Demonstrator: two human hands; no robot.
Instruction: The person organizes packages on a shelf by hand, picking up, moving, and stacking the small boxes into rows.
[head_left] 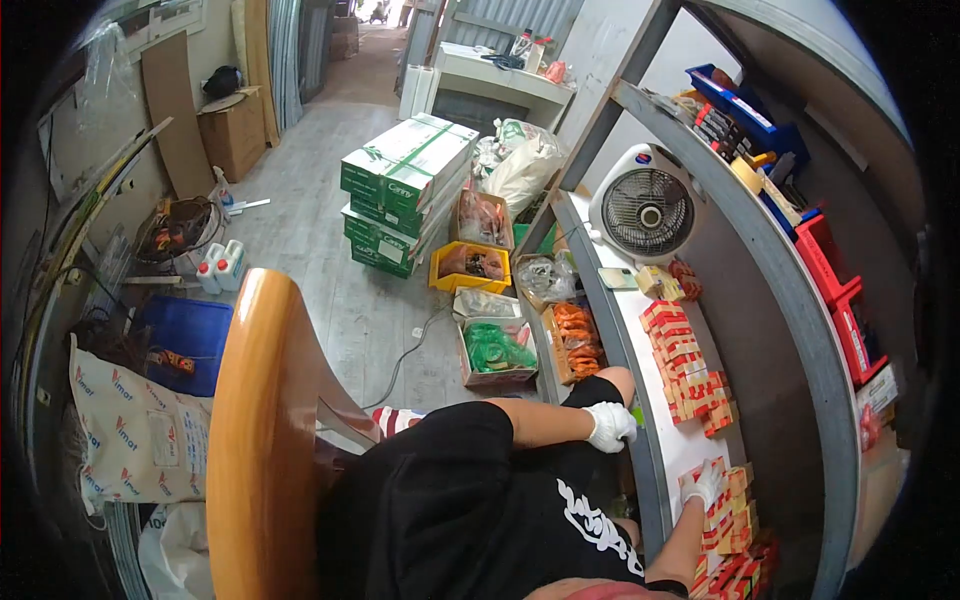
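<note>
My left hand, in a white glove, is near my knee beside the shelf's grey front edge. Its fingers are curled in, and whatever they may hold is hidden. Farther in, my gloved right hand lies on the white shelf board, fingers stretched out against a group of small red and yellow boxes. A second block of stacked red and yellow boxes stands farther along the same board.
A box fan and a phone are on the shelf. Beneath it sit cartons with orange packets and green bags. Stacked green-and-white boxes stand on the floor. A wooden chair back rises behind me.
</note>
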